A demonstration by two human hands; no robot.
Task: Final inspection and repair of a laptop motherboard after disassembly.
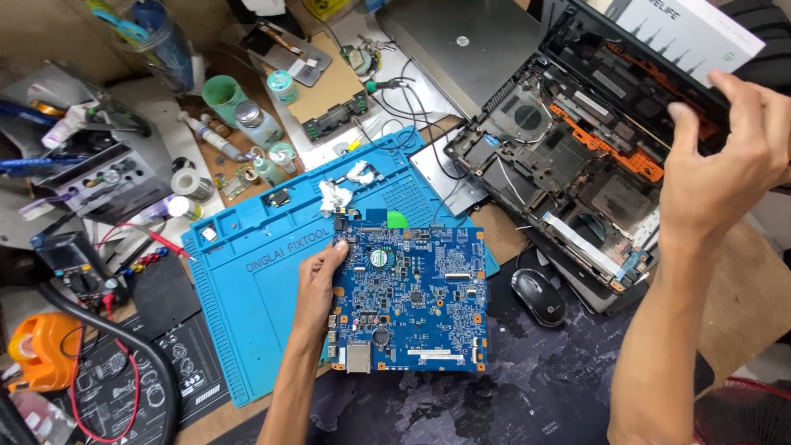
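L hand (317,284) grips the blue rectangular printed circuit board (409,298) at its left edge, fingers clamped on the edge w/ thumb on top face; the board is held about level, over the right edge of the blue silicone repair mat (247,297) and partly over the dark patterned desk pad (527,371) near the front edge of the workbench. Board shows small chips, a round coin cell and a silver card slot at its lower left corner.

R hand (721,156) is up at the far right, fingers closed on the rear edge of the opened black laptop chassis (568,148), thumb and fingers pinching the rim. Chassis lies tilted at the right rear of the bench, insides exposed: a round fan, orange strips, a flat white ribbon cable. A white box (692,29) rests on its far edge, just beside the R hand's fingertips.

Black computer mouse (537,297) sits on the desk pad, just right of the board, betw. board and chassis. Crumpled white tissue bits (334,196) lie on the mat's rear part. Grey closed laptop lid (461,41) lies at the rear centre. Left side: green cup (224,95), small glass bottles, a multimeter (70,264) w/ red leads, an orange tape dispenser (41,350) at the front left corner.
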